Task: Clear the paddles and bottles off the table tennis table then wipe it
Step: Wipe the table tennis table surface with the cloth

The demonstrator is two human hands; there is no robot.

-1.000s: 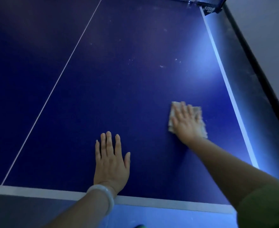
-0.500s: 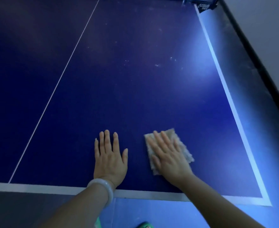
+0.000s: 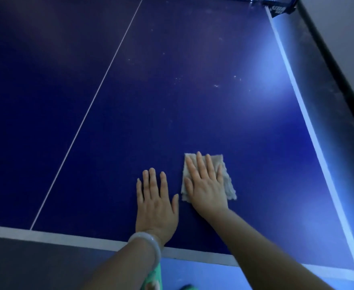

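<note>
Since 0.5 s ago: cloth (image 3: pixel 227 181) pushed slightly forward | right hand (image 3: pixel 205 185) flat-fingered atop it; left hand (image 3: pixel 156 203) flat on table (image 3: pixel 171 101) | no paddles or bottles visible; specks (image 3: pixel 215 85) beyond fingertips remain

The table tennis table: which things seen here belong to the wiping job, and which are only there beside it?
Part of the job:
- table tennis table
- cloth, flat on the table
- right hand, pressing on the cloth
- left hand, flat on the table
- pale specks farther up the table

Just there:
- net at the far end
- bracelet on the left wrist
</note>
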